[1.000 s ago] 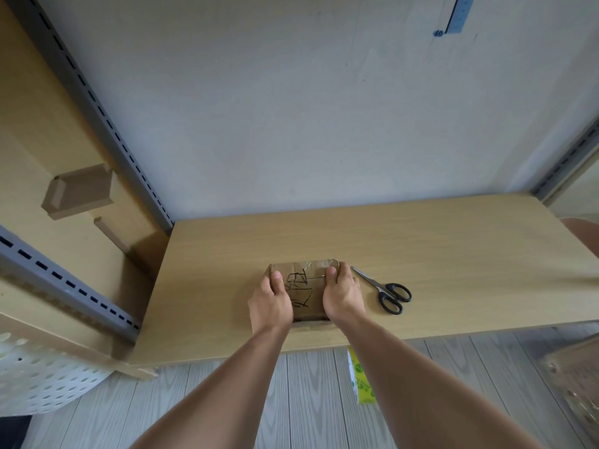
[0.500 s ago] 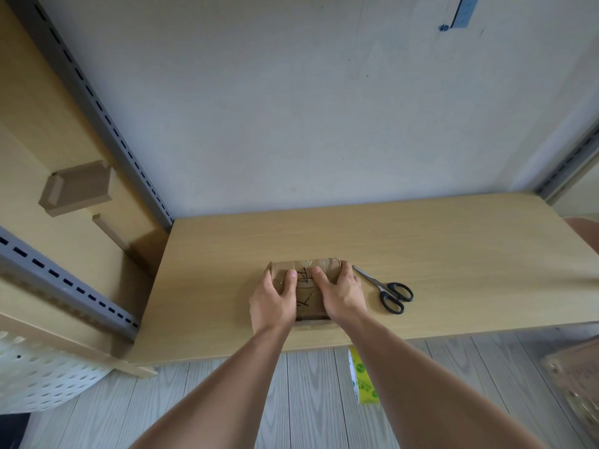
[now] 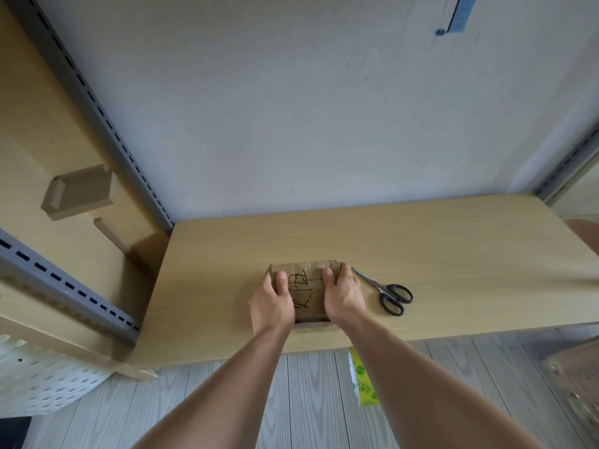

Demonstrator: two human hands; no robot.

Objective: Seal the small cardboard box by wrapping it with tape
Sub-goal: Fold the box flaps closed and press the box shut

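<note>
A small cardboard box [image 3: 306,286] with black scribbles on top lies flat on the tabletop [image 3: 421,247], near its front edge. The left hand [image 3: 271,303] and right hand [image 3: 344,294] press on the box's two sides, thumbs on top. Black-handled scissors [image 3: 387,291] lie just right of the box.

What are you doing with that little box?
A person is holding a small cardboard box flat on a wooden table. The left hand grips its left side and the right hand its right side, with both thumbs pressing on top. Shiny tape already covers the top, over some black scribbles. Black-handled scissors lie on the table just to the right, untouched.
</note>
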